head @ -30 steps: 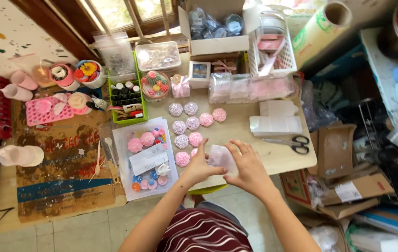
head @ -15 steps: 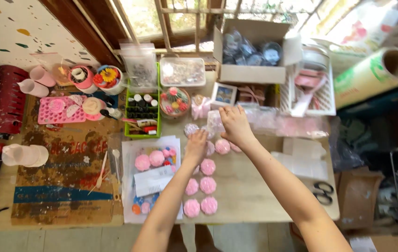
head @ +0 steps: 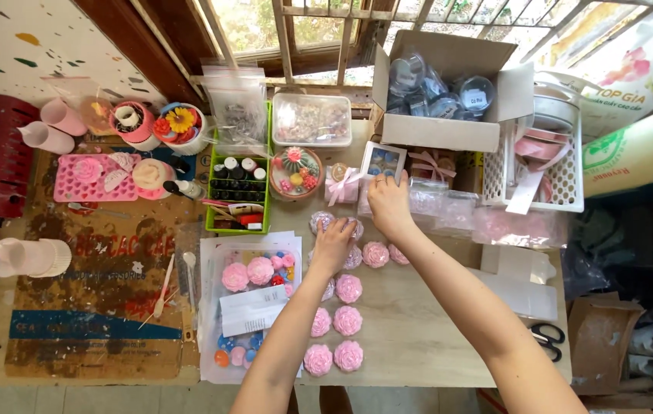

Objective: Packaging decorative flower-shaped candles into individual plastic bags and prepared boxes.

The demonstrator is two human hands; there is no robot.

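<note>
both hands nudged forward, left hand, right hand, seven pink roses

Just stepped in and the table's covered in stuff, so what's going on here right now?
A person leans over a craft table with both arms stretched out. The left hand rests among the pink flower-shaped pieces laid out in rows. The right hand reaches the clear plastic bags beside a small ribbon-tied gift box. Scissors lie untouched at the table's right edge.

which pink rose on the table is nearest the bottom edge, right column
The pink rose at the bottom of the right column, beside its left twin; the others sit higher.
</note>
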